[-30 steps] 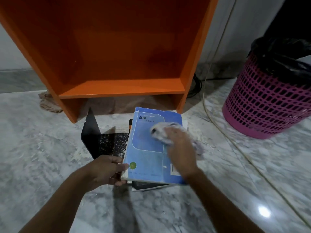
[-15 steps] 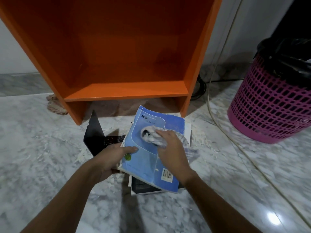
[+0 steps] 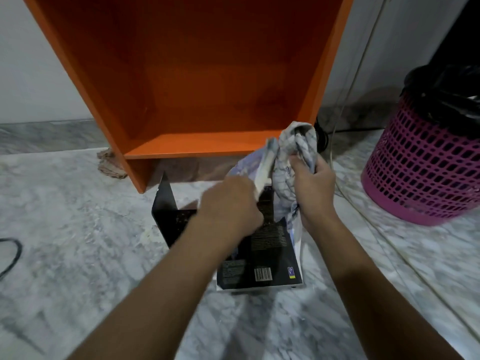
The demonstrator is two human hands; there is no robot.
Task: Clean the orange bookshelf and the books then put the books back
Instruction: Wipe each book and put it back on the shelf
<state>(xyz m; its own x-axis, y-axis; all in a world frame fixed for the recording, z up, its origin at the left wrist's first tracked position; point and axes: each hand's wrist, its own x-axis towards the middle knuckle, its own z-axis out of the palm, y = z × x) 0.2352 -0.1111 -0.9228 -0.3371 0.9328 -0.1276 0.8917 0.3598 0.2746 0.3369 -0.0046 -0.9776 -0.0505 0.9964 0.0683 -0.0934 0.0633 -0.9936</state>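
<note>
The orange bookshelf (image 3: 197, 81) stands on the marble floor with its lowest compartment holding nothing. My left hand (image 3: 231, 206) grips the blue book (image 3: 262, 162), lifted on edge in front of the shelf's right side. My right hand (image 3: 311, 183) holds a crumpled grey-white cloth (image 3: 296, 146) against the book's right face. Under both hands a black book (image 3: 262, 258) lies flat on the floor, back cover up, on top of a white one. A black metal bookend (image 3: 166, 211) stands to its left.
A pink plastic basket (image 3: 426, 172) lined with a black bag stands at the right. A pale cord (image 3: 348, 105) runs down the wall and across the floor beside it. A brown rag (image 3: 109, 165) lies by the shelf's left foot. A black cable (image 3: 10, 253) shows at the left edge.
The blue book, which lay flat on the stack, has been lifted by my left hand and turned on edge. My right hand with the cloth rose with it, and the black book is uncovered.
</note>
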